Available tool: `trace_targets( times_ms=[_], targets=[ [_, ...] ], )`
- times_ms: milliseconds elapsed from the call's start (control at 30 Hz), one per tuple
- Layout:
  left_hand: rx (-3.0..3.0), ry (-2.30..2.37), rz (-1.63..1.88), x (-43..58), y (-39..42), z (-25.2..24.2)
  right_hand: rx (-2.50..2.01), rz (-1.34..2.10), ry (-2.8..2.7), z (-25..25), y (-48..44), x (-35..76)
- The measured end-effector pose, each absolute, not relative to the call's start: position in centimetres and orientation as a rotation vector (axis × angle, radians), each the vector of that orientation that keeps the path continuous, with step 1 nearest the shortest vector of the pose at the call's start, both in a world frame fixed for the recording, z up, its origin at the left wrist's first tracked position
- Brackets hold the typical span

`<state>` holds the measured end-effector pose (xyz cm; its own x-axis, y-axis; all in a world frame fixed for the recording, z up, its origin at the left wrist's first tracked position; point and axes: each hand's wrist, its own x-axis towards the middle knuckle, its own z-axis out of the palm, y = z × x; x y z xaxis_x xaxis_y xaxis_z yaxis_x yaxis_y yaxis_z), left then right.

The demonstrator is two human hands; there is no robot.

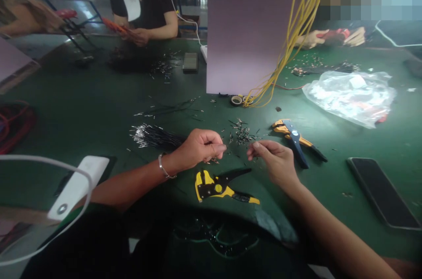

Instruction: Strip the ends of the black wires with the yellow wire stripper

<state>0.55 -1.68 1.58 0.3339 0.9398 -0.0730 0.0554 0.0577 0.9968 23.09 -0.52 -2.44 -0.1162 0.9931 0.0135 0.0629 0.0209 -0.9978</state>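
Closest to my lens is the dark shirt (82,244) of the person I'm watching, with a white cable (42,161) curving past a white plastic holder (77,189) at lower left. Just ahead, a yellow-and-black wire stripper (216,186) lies on the green bench mat (99,94). The left hand (198,149), a metal bangle (164,167) at its wrist, is curled closed, its fingertips pinched together; the right hand (272,162) pinches thumb to forefinger opposite it. Whatever they grip is too small for me to make out. Between and just beyond them lies a scattered pile of small metal terminals (242,133), and left of that a bundle of black wires (154,136) with bare silver ends, near the left hand but not touching it. A second wire stripper (293,140) sits right of the pile, and a phone (382,193) lies face down or dark near the right edge. Farther up are a clear plastic bag (349,96), a roll of tape (236,100), and yellow wires (290,45) hanging beside a pale board (250,28) — and across the bench, a co-worker's hands (138,36) work near an orange-handled tool (114,26), with another co-worker's hands (329,38) at upper right.
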Motion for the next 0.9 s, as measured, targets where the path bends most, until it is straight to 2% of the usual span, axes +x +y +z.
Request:
trace_targets(
  times_ms=[133, 367, 500, 633, 900],
  targets=[
    [1.254, 1.010, 0.910, 0.6, -1.5, 1.5, -1.176, 1.174, -1.341, -3.4, 0.8, 23.8],
    [1.127, 1.014, 0.931, 0.7, -1.1, 1.5, -1.326, 0.577, -1.746, -3.4, -0.6, 24.5],
    [1.088, 1.016, 0.974, 0.4, -0.9, 1.3, -0.969, 0.693, -2.298, -2.3, -3.1, 22.9],
    [1.041, 0.974, 1.032, -0.2, -0.5, 1.1, -0.929, 0.644, -2.713, -1.5, -5.1, 21.6],
    [0.982, 0.958, 1.097, -0.7, 0.1, 1.0, -0.999, 0.736, -2.716, -1.7, -5.2, 21.8]
  ],
)
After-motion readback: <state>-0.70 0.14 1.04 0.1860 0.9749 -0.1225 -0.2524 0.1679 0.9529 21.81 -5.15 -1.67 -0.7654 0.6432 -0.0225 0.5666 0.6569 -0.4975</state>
